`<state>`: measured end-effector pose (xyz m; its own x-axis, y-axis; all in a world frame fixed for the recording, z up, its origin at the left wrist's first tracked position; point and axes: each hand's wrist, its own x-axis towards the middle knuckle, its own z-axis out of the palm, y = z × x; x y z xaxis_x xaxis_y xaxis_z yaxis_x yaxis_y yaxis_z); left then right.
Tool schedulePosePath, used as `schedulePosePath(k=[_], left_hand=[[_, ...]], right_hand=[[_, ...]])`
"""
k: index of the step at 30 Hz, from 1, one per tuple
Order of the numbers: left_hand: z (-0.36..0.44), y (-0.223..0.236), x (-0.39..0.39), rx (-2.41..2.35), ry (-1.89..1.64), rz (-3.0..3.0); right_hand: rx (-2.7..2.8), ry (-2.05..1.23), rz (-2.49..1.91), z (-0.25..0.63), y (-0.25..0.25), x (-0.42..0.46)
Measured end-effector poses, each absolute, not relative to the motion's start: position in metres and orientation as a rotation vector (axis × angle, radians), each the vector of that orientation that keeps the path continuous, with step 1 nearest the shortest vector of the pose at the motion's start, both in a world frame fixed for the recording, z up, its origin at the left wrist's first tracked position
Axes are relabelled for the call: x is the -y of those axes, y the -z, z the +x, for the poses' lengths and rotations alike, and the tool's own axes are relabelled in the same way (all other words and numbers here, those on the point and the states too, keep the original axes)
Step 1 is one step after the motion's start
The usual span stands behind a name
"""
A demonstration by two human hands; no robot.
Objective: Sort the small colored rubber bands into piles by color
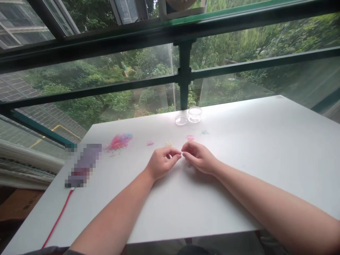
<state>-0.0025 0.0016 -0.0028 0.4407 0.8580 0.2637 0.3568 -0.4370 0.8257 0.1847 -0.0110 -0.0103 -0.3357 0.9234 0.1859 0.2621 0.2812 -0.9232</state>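
Well — left hand [161, 163] near right hand [201, 158] — grip unclear.

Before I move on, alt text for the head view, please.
Left hand and right hand nearly meet over a white table; anything held is indiscernible. Beyond lie a multicoloured pile, smaller coloured clusters and a clear jar.

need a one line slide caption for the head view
Left hand and right hand close together over a white table, with a colorful pile and a clear jar beyond.
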Motion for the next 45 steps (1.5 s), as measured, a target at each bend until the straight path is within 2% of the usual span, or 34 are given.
schedulePosePath(k=[45], left_hand=[[-0.0015, 0.0007, 0.0004, -1.028, -0.88, 2.07]], right_hand=[[1.837, -1.059, -1.019, 0.1831, 0.0066, 0.0148]])
